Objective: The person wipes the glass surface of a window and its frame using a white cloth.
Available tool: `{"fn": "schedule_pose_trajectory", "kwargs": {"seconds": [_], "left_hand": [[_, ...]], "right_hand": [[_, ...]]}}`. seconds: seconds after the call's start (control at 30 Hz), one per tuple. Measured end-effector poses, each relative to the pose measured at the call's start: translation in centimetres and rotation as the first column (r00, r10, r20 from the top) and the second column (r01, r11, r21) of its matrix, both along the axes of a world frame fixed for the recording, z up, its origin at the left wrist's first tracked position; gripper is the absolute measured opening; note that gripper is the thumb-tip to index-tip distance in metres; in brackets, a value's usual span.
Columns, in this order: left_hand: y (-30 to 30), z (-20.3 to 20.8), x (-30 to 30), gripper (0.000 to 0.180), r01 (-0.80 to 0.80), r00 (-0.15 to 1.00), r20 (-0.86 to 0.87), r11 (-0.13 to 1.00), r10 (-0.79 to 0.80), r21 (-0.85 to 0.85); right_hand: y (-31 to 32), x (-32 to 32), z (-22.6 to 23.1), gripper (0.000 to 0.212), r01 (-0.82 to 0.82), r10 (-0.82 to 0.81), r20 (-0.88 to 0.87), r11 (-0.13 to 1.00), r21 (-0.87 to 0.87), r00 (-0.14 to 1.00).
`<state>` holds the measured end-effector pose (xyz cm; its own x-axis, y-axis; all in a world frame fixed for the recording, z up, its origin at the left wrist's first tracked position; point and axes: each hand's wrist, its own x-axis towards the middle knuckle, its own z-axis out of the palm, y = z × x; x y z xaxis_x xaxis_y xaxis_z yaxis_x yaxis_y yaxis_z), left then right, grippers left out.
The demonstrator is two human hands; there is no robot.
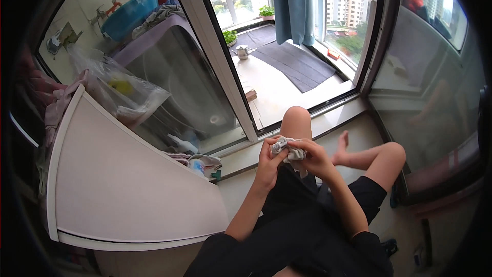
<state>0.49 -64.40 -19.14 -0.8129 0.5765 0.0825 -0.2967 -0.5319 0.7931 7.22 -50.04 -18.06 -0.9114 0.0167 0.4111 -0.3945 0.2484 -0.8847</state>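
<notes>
Above my raised knee, both hands grip a crumpled white-grey cloth [293,154]. It is bunched into folds, so its exact kind is hard to tell. My left hand [268,164] pinches it from the left side with thumb and fingers. From the right, my right hand [315,161] holds it with curled fingers, close to the left one. A short end of the cloth hangs below the fingers over my dark shorts. My bare knee [296,120] is just beyond the hands.
A pale cabinet top [133,184] fills the left. Behind it stand a plastic bag [120,90], a washing machine [179,72] and a blue basin [132,15]. Framed glass doors [225,51] open onto a balcony with a teapot [243,52], dark mats [297,61] and a curtain [292,7].
</notes>
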Motion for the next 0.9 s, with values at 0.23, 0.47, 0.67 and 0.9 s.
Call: {"fn": "schedule_pose_trajectory", "kwargs": {"seconds": [0.23, 0.47, 0.67, 0.9], "left_hand": [[-1.3, -0.5, -0.7, 0.014, -0.016, 0.991, -0.137, 0.984, -0.009, -0.178], [2.3, 1.4, -5.1, 0.026, -0.276, 0.849, -0.527, 0.883, 0.038, -0.381], [5.9, -0.2, -8.7, 0.037, -0.702, 0.404, -0.909, 0.673, 0.106, -0.234], [7.4, -0.4, -11.7, 0.037, -0.802, 0.26, -0.96, 0.578, 0.107, -0.153]], "right_hand": [[-0.5, -1.9, -0.3, 0.045, 0.069, -0.065, 0.024, 0.972, -0.225, 0.998], [2.8, -6.4, -0.5, 0.042, 0.031, 0.002, 0.094, 0.937, -0.347, 0.996], [5.3, -9.6, -0.9, 0.067, -0.162, 0.502, 0.257, 0.648, -0.744, 0.826], [7.0, -14.3, -2.1, 0.073, -0.248, 0.654, -0.03, 0.243, -0.938, 0.756]]}}
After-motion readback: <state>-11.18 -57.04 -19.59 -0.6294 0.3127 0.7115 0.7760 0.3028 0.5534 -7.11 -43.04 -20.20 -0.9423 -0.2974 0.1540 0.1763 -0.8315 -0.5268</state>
